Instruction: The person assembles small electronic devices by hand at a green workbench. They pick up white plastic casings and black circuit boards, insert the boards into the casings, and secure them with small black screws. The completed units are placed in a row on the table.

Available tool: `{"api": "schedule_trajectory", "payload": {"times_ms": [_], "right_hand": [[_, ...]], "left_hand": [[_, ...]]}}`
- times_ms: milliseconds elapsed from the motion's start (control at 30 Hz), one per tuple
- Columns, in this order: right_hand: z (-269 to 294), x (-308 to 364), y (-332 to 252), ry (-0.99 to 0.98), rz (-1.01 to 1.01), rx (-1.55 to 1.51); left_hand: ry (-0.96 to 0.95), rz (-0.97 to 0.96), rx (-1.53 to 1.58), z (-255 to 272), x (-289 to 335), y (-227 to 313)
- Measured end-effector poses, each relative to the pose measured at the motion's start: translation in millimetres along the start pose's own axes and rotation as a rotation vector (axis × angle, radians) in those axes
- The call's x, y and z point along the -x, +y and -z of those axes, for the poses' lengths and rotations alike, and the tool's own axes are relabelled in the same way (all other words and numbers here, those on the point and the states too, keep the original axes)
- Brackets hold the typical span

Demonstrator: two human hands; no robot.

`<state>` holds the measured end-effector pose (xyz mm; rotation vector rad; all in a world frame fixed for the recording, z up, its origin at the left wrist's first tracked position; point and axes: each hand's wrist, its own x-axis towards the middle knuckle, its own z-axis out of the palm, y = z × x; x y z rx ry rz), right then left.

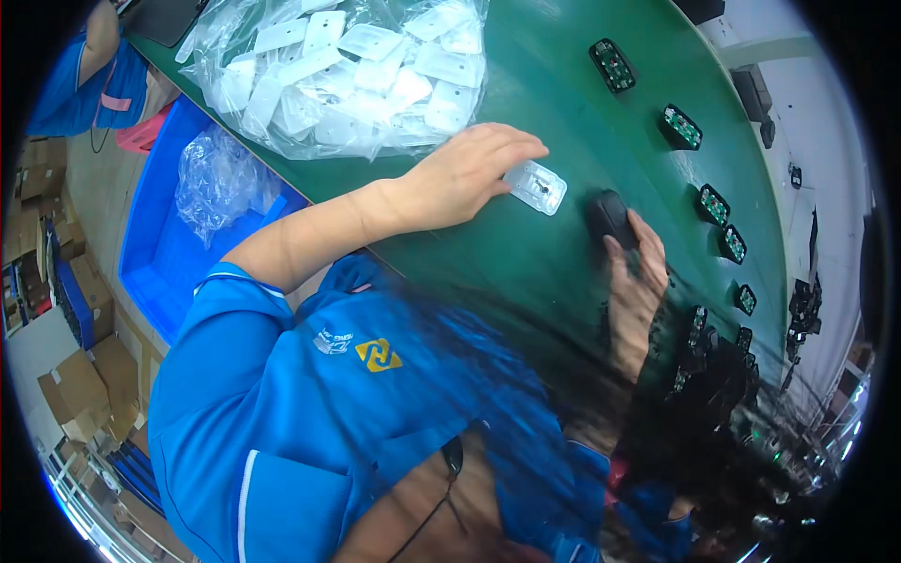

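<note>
My left hand (pixel 465 174) reaches in from the left, its thumb and fingers closed at the near end of a clear plastic cover (pixel 542 190) with a small dark spot in its middle. The cover is low over the green table, and its held corner is partly hidden by the fingers. To the right, my right hand (pixel 641 263) has its fingers and thumb around the lower end of a black plastic housing (pixel 610 218). A gap separates the housing from the cover. Dark hair strands blur the view around my right wrist.
A clear bag (pixel 361 80) full of whitish plastic covers lies at the table's (pixel 554 66) far left. Several black housings with green circuit boards (pixel 681 129) line the right side. A blue bin (pixel 150 253) with crumpled plastic stands left. Another person's arm (pixel 99 42) shows at upper left.
</note>
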<state>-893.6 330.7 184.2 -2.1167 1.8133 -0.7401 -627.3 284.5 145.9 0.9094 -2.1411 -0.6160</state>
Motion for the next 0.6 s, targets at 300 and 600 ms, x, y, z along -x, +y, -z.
{"api": "schedule_trajectory", "payload": {"times_ms": [300,600], "right_hand": [[-29.5,-31.8,-39.7,-0.117,0.321,-0.196],[-30.0,-37.7,-8.4,-0.010,0.193,-0.256]], "left_hand": [[0.050,0.114,0.187,7.3,18.1,4.6],[0.032,0.107,0.184,1.9,20.7,0.7]]}}
